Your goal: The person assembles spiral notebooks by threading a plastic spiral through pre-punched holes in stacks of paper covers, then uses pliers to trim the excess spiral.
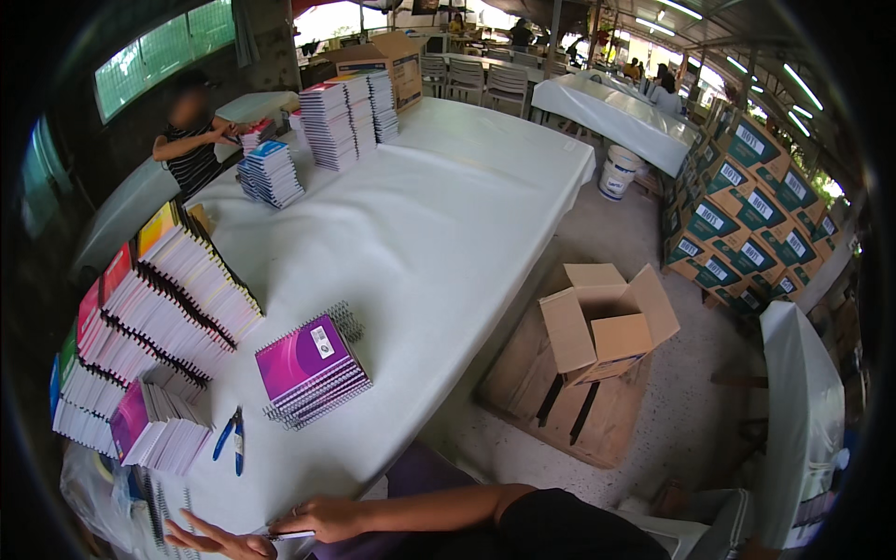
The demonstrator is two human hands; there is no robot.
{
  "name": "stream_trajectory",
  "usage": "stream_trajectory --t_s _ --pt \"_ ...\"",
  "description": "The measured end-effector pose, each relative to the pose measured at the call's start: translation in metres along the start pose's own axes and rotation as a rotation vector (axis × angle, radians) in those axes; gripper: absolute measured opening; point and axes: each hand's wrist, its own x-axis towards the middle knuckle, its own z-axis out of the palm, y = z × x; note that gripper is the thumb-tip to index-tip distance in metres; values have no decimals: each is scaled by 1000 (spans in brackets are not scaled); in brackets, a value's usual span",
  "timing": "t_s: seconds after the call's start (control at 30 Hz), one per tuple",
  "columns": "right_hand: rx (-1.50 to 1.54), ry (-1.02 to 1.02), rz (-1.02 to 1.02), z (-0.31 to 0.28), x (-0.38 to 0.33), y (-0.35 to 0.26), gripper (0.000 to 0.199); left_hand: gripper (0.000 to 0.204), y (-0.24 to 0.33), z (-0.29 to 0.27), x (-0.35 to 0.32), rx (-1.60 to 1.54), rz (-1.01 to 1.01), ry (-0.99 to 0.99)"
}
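Low in the view, my right hand (327,518) is closed on the edge of a thin notebook (293,536), most of which is hidden or cut off by the frame. My left hand (219,540) is against the near end of that notebook, fingers spread out over the table. Just beyond the hands lie blue-handled pliers (236,441). Some loose wire spirals (166,509) rest by my left fingers. A short stack of purple spiral notebooks (313,364) sits farther in, and another purple-covered stack (159,425) leans at the left.
Tall stacks of bound notebooks (177,289) line the table's left side. More stacks (336,121) and a carton (397,70) stand at the far end, where another person (191,140) handles notebooks. An open box (607,327) is on a wooden pallet (597,429) at right, before stacked cartons (747,219).
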Motion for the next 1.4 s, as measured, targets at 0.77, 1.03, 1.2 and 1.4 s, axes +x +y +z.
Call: stream_trajectory --t_s 0.77,1.03,1.2,1.4 --pt "305 361 48 -15 11 46 22 21 92 -63 130 -386 176 -284" --pt "359 233 297 -16 21 23 19 27 77 -79 148 -317 195 -474" --pt "322 173 369 -31 20 9 19 32 73 -74 150 -350 261 -646" --pt "422 273 344 -25 18 14 15 24 82 -65 146 -398 217 -410"
